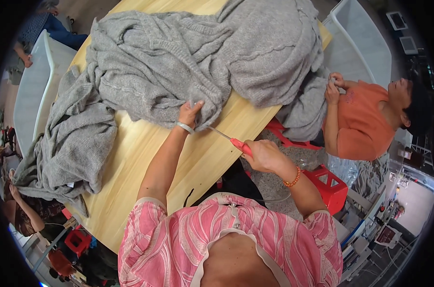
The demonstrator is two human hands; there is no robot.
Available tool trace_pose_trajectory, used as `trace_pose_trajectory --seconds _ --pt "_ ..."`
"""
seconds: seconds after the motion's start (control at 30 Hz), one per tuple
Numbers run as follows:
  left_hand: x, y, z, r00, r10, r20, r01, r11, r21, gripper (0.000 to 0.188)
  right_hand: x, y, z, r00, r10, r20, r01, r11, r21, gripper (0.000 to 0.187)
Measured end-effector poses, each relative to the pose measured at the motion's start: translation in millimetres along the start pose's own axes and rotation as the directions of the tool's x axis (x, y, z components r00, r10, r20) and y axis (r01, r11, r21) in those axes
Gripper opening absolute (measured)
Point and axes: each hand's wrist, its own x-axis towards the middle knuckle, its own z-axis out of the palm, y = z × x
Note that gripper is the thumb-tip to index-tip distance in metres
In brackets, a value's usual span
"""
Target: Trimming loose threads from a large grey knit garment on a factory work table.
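A grey knitted garment (155, 71) lies heaped across the wooden table in front of me. My left hand (190, 115) is closed on its near edge, thumb pressed against a fold of the knit. Lower and to the right, my right hand (265, 155) grips the red handle of a thin metal-shafted hand tool (238, 144). The shaft points up and left, and its tip meets the garment's edge close beside my left hand. Whether the tip goes into the knit is too small to tell.
More grey knit (274, 52) is piled at the far right of the wooden table (145, 153), and another piece (78, 148) hangs at the left. A person in orange (360, 119) sits at right, holding grey knit. Pale bins (356, 38) and a red stool (327, 189) stand nearby.
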Motion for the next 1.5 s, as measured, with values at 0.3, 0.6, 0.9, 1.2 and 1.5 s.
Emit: trace_pose_trajectory --seconds 0.3,0.6,0.9,1.2,1.5 --pt "-6.5 -5.3 -15.3 0.996 -0.009 -0.086 -0.005 0.986 -0.168 0.024 3.9 -16.9 -3.3 0.998 -0.055 -0.015 0.056 0.996 0.076 0.024" --pt "14.1 55.4 -3.5 0.89 0.209 -0.405 0.102 0.775 0.624 0.061 5.2 9.7 -10.6 0.965 0.047 -0.258 -0.002 0.985 0.174 0.028" --pt "50.1 31.1 -6.1 0.929 0.109 -0.355 0.062 0.897 0.438 0.038 30.2 9.7 -22.2 0.975 0.054 -0.216 -0.02 0.988 0.155 0.028" --pt "14.2 15.7 -3.1 0.975 0.215 -0.052 -0.159 0.845 0.511 0.015 45.3 -6.1 -30.6 0.99 0.06 -0.127 -0.06 0.998 0.004 0.022" --pt "23.1 15.6 -3.2 0.951 0.024 -0.308 -0.075 0.985 -0.154 0.015 22.3 -8.4 -9.5 0.992 -0.073 0.098 0.077 0.996 -0.041 0.022"
